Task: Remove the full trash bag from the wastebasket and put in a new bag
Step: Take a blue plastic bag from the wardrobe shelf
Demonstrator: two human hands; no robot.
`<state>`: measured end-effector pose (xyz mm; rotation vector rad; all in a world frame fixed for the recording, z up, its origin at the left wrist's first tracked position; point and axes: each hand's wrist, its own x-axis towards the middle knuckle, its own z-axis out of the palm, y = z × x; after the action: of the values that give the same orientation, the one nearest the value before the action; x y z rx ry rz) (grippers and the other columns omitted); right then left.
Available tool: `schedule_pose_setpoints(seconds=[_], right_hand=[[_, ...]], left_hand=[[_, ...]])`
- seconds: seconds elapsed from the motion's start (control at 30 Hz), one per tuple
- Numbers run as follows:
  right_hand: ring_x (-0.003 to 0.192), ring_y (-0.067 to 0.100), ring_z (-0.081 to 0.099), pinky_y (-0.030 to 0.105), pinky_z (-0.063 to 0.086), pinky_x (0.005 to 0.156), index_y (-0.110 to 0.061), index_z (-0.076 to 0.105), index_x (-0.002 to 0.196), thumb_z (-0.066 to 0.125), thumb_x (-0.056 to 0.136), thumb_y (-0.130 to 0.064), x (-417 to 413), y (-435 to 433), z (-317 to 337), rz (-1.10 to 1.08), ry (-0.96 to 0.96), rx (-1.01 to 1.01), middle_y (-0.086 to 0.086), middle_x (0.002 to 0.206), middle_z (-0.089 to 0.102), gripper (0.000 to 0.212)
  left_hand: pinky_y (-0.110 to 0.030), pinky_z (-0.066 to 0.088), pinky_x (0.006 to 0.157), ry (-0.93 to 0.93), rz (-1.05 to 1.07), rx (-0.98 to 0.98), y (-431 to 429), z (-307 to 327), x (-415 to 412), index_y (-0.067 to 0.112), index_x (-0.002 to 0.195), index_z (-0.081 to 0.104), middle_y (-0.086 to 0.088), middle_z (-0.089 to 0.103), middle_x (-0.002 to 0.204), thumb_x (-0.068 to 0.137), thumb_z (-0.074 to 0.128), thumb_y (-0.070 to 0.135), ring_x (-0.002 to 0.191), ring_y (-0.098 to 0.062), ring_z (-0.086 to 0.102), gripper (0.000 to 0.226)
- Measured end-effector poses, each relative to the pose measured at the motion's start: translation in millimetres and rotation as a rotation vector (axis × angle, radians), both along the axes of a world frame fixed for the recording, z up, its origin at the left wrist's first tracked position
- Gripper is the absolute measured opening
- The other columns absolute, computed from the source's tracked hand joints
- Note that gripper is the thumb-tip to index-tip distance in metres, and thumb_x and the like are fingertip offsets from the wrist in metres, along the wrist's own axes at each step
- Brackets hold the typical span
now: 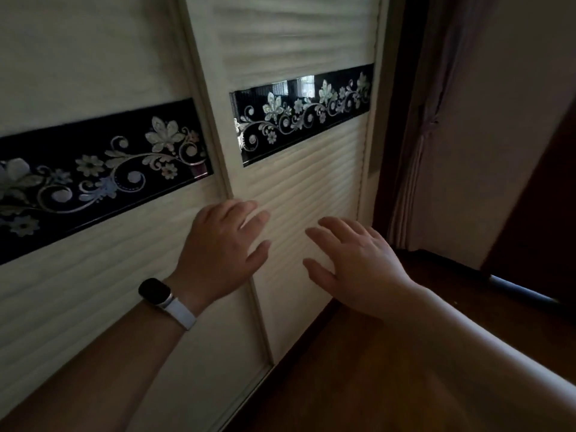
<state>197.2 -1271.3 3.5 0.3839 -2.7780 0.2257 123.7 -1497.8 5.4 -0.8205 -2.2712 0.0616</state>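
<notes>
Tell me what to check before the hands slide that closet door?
1. Left hand flat on the right door panel: ok.
2. Right hand on the same panel: ok, though contact is hard to confirm.
3. Both hands empty: ok.
4. Fingers clear of the door edge: not ok, left fingers lie across it.
5. Wastebasket or new bag in sight: not ok, neither shows.
6. Floor along the door free: ok.

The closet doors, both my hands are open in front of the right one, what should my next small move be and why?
Probably press the left hand against the right door's framed edge and slide that door toward the curtain. Both hands are open and empty, the right hand spread over the ribbed panel, and neither wastebasket nor bag is in view, so a new bag may be inside.
</notes>
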Motion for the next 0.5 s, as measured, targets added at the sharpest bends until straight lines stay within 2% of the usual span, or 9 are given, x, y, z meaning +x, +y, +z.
schedule_pose_setpoints(seconds=[0.17,0.5], right_hand=[[0.134,0.02,0.038,0.041,0.034,0.106,-0.031,0.038,0.139,0.033,0.093,-0.06,-72.5,-5.4,9.6,0.051,0.09,0.048,-0.002,0.145,0.042,0.054],[0.125,0.022,0.05,0.04,0.042,0.098,-0.025,0.049,0.133,0.038,0.09,-0.057,-238.3,-22.4,37.3,0.085,0.221,0.114,0.002,0.137,0.053,0.055]], left_hand=[[-0.05,0.043,0.093,0.089,0.042,0.004,-0.5,-1.4,-69.7,0.013,0.124,0.062,-0.014,0.062,0.127,0.09,0.055,0.036,0.118,-0.036,0.055,0.041],[-0.052,0.034,0.102,0.246,0.122,0.099,-14.1,32.3,-222.6,0.01,0.127,0.062,-0.017,0.057,0.135,0.09,0.057,0.034,0.126,-0.037,0.05,0.044]])
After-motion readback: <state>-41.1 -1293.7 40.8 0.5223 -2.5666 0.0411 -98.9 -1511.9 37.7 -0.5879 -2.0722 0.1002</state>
